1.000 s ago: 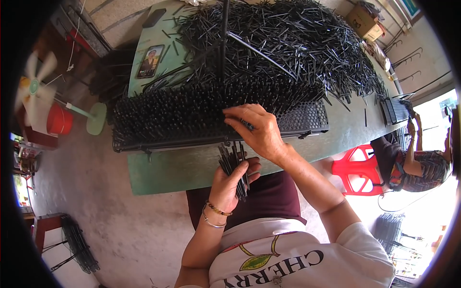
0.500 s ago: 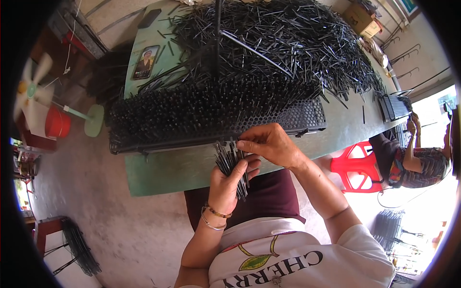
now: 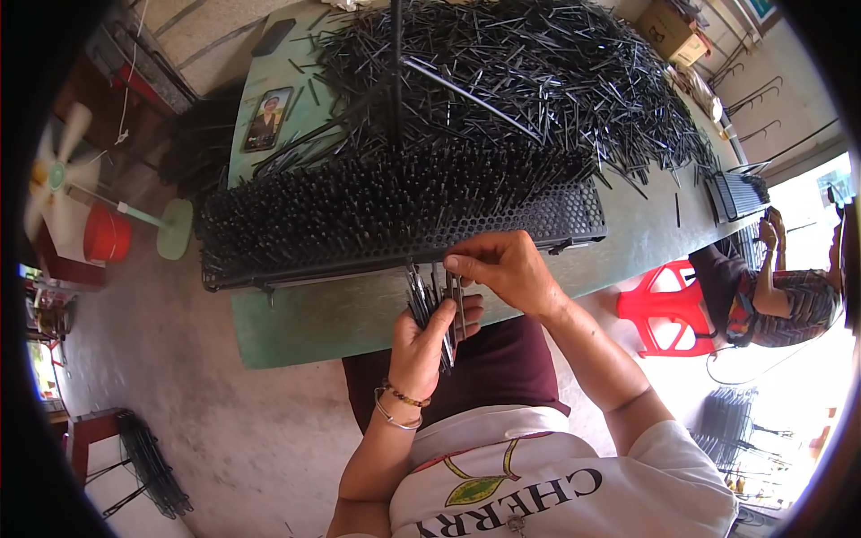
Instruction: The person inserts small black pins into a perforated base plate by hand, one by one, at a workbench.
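My left hand (image 3: 420, 348) is closed round a loose bundle of thin black sticks (image 3: 420, 298), their upper ends pointing toward the rack. At the top of this bundle, my right hand (image 3: 511, 273) pinches with thumb and forefinger, apparently on the end of a stick; the tips partly hide it. Just beyond both hands lies a long black perforated rack (image 3: 547, 215), filled with upright black sticks (image 3: 359, 202) except for bare holes at its right end.
A large heap of loose black sticks (image 3: 529, 81) covers the far table (image 3: 305, 327). A dark upright post (image 3: 395, 90) rises behind the rack. A phone (image 3: 268, 119) lies at left. On the right, a person (image 3: 780, 300) works beside a red plastic chair (image 3: 664, 309).
The sticks in my left hand have drawn together and fanned less widely. My right hand stays at their upper ends, its fingers barely shifted. The whole view has moved slightly.
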Tool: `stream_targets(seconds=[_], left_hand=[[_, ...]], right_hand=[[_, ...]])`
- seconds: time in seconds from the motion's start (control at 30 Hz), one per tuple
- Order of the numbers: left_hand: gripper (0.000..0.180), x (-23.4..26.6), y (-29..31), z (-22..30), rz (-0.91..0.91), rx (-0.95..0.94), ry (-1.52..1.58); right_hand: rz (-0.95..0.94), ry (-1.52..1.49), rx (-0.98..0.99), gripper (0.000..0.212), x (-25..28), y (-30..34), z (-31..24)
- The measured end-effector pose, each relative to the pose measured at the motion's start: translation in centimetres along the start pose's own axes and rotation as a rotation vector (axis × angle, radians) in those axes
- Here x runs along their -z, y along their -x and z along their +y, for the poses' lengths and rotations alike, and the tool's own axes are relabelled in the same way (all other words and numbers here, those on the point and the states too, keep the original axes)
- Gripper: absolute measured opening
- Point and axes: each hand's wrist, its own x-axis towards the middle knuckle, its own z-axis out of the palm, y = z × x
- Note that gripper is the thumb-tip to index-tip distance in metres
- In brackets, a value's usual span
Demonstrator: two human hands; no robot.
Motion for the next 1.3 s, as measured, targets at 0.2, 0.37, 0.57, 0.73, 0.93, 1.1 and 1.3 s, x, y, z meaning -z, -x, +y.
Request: stream_targets(seconds=[0.2, 0.37, 0.57, 0.73, 0.93, 1.1, 1.3], left_hand=[[0.027, 0.3, 0.1, 0.3, -0.011, 0.074, 0.045], [0.022, 0.5, -0.1, 0.1, 0.046, 0.086, 0.125], [0.018, 0.8, -0.3, 0.2, 0.078, 0.028, 0.087], [0.019, 1.0, -0.3, -0.1, 0.094, 0.039, 0.085], [0.022, 0.8, -0.2, -0.5, 0.071, 0.103, 0.096], [0.021, 1.0, -0.3, -0.6, 0.064, 0.129, 0.112], [0.021, 1.0, -0.5, -0.4, 0.07, 0.145, 0.133]], right_hand=[[-0.102, -0.051, -0.038, 0.019, 0.5, -0.2, 0.4], [-0.025, -0.117, 0.024, 0.02, 1.9, -1.2, -0.8], [0.027, -0.106, 0.024, 0.021, 2.2, -1.9, -1.9], [0.23, -0.112, 0.199, 0.021, 2.9, -2.7, -2.3], [0.263, 0.154, 0.33, 0.014, 2.3, -3.7, -1.7], [0.23, 0.215, 0.442, 0.013, 2.1, -3.9, -0.9], [0.161, 0.554, 0.763, 0.014, 1.9, -3.7, -0.7]])
